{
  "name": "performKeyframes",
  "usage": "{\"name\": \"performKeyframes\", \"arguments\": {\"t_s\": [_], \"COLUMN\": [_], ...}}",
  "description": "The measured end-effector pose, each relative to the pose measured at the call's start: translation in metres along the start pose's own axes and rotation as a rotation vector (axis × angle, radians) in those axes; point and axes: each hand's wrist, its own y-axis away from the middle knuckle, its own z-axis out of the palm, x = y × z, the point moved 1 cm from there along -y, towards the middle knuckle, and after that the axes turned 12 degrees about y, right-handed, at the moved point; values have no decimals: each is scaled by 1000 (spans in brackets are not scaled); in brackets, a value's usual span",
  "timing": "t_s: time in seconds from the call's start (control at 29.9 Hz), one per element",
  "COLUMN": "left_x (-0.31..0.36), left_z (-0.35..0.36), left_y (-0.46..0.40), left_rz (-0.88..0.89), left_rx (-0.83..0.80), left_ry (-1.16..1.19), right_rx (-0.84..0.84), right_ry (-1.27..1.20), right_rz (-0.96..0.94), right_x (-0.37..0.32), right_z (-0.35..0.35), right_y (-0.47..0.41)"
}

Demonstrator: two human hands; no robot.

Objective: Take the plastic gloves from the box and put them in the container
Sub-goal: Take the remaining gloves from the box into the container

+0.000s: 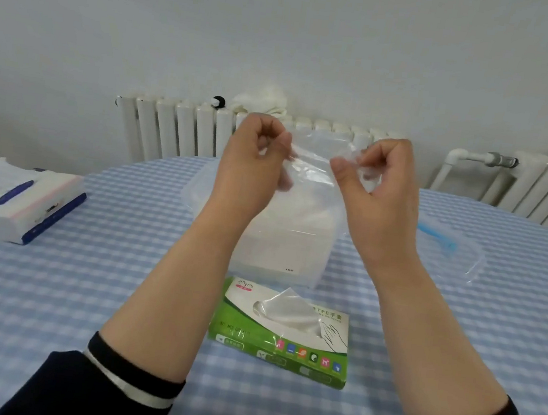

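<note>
A clear plastic glove [312,163] hangs spread between my two raised hands. My left hand [257,167] pinches its left top edge and my right hand [378,189] pinches its right top edge. Behind and below the glove stands a clear plastic container [282,242], partly hidden by my arms and the glove. Nearer to me lies the green and white glove box [284,339], flat on the table, with another clear glove [287,309] sticking up out of its opening.
The round table wears a blue checked cloth [83,287]. A pack of paper tissues [17,203] lies at the left edge. A clear lid with a blue rim [450,249] lies at the right. White radiators [178,130] stand behind the table.
</note>
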Motion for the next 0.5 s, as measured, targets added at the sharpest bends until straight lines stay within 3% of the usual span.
{"name": "performKeyframes", "arguments": {"t_s": [0.1,0.2,0.33,0.5], "left_x": [-12,-27,-47,-59], "left_z": [-12,-24,-33,-44], "left_y": [-12,-25,-42,-52], "left_rz": [154,205,149,-34], "left_rx": [75,17,-73,-129], "left_ry": [-266,-573,-878,-1042], "right_rx": [85,36,-57,-249], "right_ry": [268,454,437,321], "right_rz": [-98,-117,-150,-178], "right_x": [7,14,7,-5], "right_z": [8,17,16,9], "right_y": [-1,4,9,34]}}
